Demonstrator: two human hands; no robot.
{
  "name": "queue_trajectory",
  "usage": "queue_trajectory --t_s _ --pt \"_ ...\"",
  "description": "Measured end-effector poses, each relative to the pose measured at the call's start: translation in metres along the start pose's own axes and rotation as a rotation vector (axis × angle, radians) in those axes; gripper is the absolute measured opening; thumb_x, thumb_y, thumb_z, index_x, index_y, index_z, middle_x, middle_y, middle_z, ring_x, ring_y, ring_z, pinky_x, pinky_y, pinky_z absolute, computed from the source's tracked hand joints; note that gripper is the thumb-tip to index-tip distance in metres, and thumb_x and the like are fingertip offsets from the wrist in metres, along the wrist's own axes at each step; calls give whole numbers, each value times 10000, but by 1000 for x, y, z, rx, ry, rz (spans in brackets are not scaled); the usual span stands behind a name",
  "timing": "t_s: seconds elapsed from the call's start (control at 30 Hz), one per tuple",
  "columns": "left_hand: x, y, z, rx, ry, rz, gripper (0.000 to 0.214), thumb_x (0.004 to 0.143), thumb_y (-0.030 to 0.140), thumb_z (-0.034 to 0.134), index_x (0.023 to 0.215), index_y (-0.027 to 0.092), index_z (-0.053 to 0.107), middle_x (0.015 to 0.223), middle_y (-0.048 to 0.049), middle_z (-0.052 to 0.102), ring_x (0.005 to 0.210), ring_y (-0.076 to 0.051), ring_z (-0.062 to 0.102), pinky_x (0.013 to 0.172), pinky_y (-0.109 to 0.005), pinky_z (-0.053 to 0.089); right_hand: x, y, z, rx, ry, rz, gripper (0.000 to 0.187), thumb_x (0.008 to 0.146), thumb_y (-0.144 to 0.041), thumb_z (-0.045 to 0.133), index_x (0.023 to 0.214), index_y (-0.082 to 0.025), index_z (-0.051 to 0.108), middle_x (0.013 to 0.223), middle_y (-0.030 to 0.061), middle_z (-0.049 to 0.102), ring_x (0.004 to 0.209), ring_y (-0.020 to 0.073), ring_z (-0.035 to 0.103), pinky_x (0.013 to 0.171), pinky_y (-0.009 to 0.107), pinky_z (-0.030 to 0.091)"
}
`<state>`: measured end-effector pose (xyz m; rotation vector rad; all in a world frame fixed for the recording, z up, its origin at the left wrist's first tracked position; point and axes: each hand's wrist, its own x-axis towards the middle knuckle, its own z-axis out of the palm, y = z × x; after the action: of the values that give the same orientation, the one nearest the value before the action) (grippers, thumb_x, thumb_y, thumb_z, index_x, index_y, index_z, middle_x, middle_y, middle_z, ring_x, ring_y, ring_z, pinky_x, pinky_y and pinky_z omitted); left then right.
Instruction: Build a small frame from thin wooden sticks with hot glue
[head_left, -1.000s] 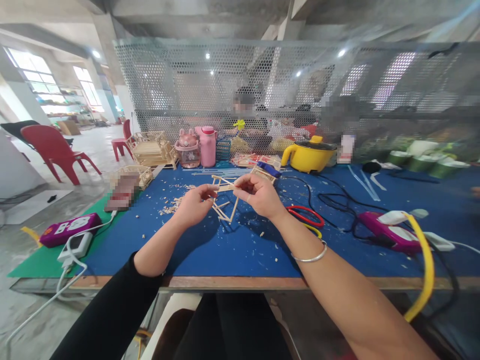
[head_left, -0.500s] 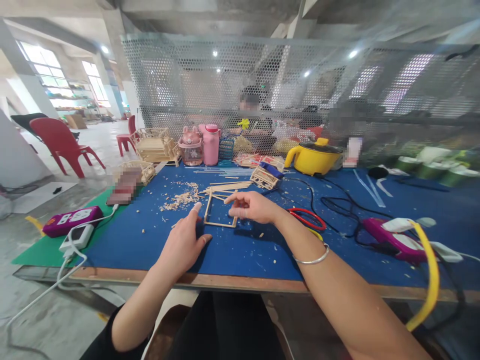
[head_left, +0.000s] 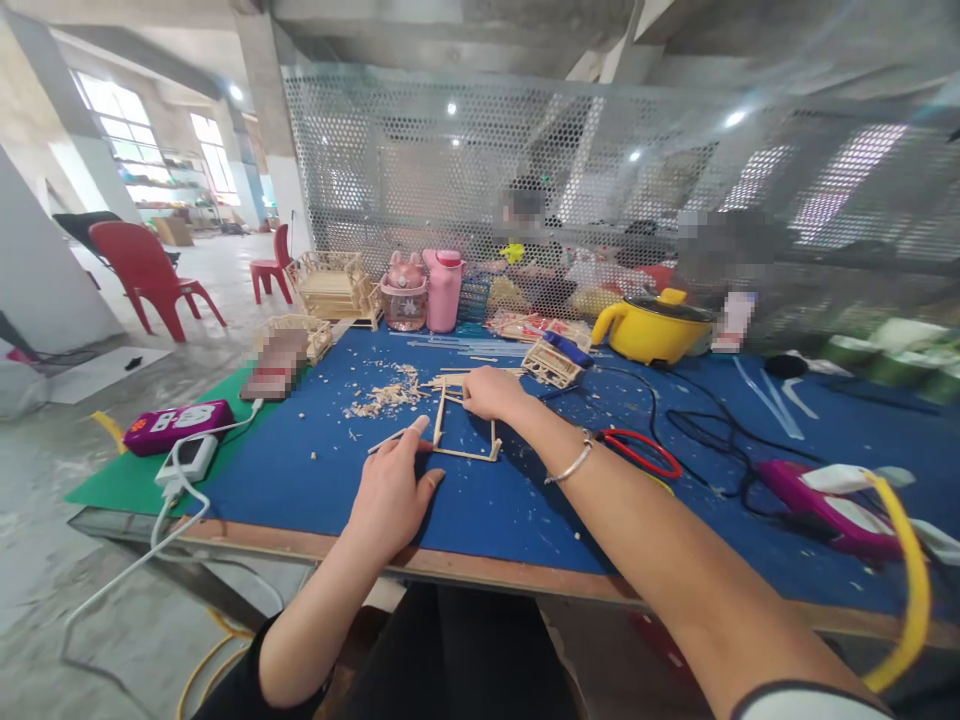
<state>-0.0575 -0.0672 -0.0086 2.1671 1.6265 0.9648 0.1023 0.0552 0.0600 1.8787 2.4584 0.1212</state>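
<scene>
A small rectangular frame of thin wooden sticks (head_left: 465,456) lies flat on the blue table mat. My right hand (head_left: 491,392) reaches over its far side, fingers pinched together around a short wooden stick (head_left: 454,399) at the far left corner; the fingertips are partly hidden. My left hand (head_left: 394,492) rests on the mat at the frame's near left corner, thumb and index finger apart. Just beyond its fingers is a thin pale rod (head_left: 384,442); whether the hand touches it cannot be made out. Wood scraps (head_left: 386,393) are scattered behind.
Behind stand a small wooden model (head_left: 555,362), a pink flask (head_left: 444,290), a pink cup (head_left: 404,300) and a yellow pot (head_left: 652,328). Red-handled pliers (head_left: 645,452), black cables and a purple power strip (head_left: 825,510) lie right. A phone (head_left: 276,365) lies left. Perforated metal sheet closes the back.
My right hand has moved to the frame's far left corner, and its fingers have closed up. My left hand has stayed near the frame's left side. The whole view has shifted slightly.
</scene>
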Motion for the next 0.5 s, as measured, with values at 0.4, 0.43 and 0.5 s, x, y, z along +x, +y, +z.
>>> queue_trajectory --t_s 0.4,0.43,0.5 --pt "13 18 -4 119 -29 -90 575 793 205 571 1334 186 374 1037 -63 692 1014 -265 602 875 -377 436 -63 33 12 988 -93 -159 221 690 -357 644 728 -139 654 604 0 623 533 101 517 519 224 398" --pt "14 22 -4 144 -32 -101 575 792 194 567 1334 179 374 1013 -63 697 987 -263 616 851 -371 444 -65 32 14 1000 -97 -160 220 680 -356 654 713 -138 652 590 -4 614 528 99 513 515 222 394" --pt "15 29 -3 192 -25 -129 568 800 183 547 1339 165 369 974 -69 704 948 -265 634 809 -368 454 -68 31 14 1009 -129 -169 218 681 -355 656 696 -137 647 575 -8 604 518 93 506 506 219 385"
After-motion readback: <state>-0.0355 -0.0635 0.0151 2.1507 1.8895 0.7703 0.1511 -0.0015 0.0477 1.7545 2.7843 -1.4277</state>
